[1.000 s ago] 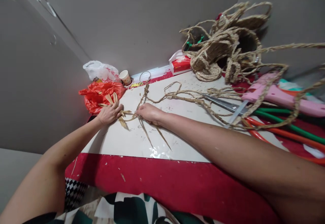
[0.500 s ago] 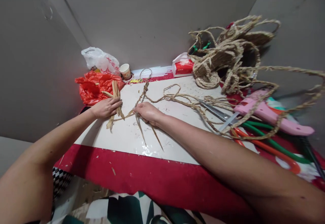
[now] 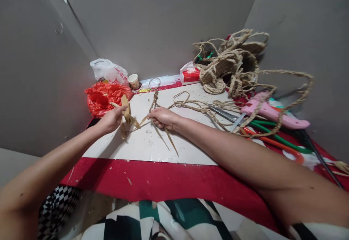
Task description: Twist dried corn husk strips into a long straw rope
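My left hand (image 3: 112, 119) is closed on a bundle of flat, dried tan strips (image 3: 126, 111), whose lower ends hang over the white board (image 3: 109, 148). My right hand (image 3: 163, 118) pinches the lower part of a short braided cord (image 3: 153, 102). Two thin loose strands (image 3: 171, 142) stick out below that hand toward the near side, and another strand runs left from it to the bundle. A longer twisted rope (image 3: 188, 104) trails rightward across the board behind my right hand.
Behind my left hand lie a red plastic bag (image 3: 105, 96), a white bag (image 3: 109, 71) and a paper cup (image 3: 133, 81). A tissue pack (image 3: 190, 75) and coiled rope (image 3: 229, 64) stand at the back. Scissors (image 3: 223, 113) and a pink glue gun (image 3: 272, 113) lie right.
My left hand has lifted off the board and closed round the strip bundle, raising it. My right hand keeps its pinch on the braid. The whole view has shifted slightly.
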Demonstrator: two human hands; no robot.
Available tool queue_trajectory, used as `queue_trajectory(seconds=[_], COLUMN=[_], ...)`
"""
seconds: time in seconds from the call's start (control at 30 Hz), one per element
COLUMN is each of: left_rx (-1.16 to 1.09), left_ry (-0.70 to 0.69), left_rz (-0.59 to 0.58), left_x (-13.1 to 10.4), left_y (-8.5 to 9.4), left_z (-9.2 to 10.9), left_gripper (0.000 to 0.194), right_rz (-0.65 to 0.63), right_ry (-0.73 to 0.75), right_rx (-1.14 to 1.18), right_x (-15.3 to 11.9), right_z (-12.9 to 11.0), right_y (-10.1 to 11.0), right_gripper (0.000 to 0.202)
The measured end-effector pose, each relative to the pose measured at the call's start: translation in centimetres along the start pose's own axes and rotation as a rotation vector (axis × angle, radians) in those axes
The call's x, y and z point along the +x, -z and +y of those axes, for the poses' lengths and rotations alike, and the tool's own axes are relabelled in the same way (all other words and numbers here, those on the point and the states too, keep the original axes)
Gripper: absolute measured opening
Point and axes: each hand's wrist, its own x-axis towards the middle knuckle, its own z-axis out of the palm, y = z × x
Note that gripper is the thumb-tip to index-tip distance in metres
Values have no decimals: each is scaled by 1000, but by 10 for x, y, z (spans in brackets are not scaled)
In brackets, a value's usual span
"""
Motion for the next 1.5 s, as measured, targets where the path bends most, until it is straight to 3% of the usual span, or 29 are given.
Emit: queue_trajectory(seconds=[0.13,0.23,0.4,0.5,0.6,0.67,0.8,0.87,0.93,1.0,1.1,1.2,1.37,1.5], left_rx=[-708,-981,-1250,-1293,-1176,-1038,-635,-349,-131,-20,-181,-513,-869,-1144], left_ry=[110,233,301,279,196,165,229,289,370,448,534,554,571,591], left_rz=[41,-32,-320,-368,-439,-384,66,241,258,181,100,140,350,322], left_x=[16,29,47,52,53,54,66,72,76,78,77,73,66,63], left_y=[-11,-16,-28,-42,-47,-41,-12,-1,3,-1,-12,-15,0,15], left_z=[27,46,53,44,28,12,-32,-56,-75,-89,-98,-100,-108,-114], left_gripper=[45,34,11,12,17,21,17,28,38,43,35,21,18,19], right_rz=[-70,-124,-150,-114,-54,-13,65,85,88,92,100,106,106,92], right_ry=[22,33,64,27,-25,-40,-40,-29,-10,-4,-15,-18,-28,-31], right_rx=[60,121,93,30,31,77,137,145,154,159,151,125,86,71], right_x=[0,2,6,7,6,5,3,2,2,1,1,3,5,5], right_z=[-5,-5,-2,-1,-1,-1,1,2,2,2,1,2,4,4], right_y=[5,9,14,13,11,8,3,1,0,0,0,0,-1,-2], right_gripper=[19,15,17,17,18,18,17,18,17,16,16,17,18,18])
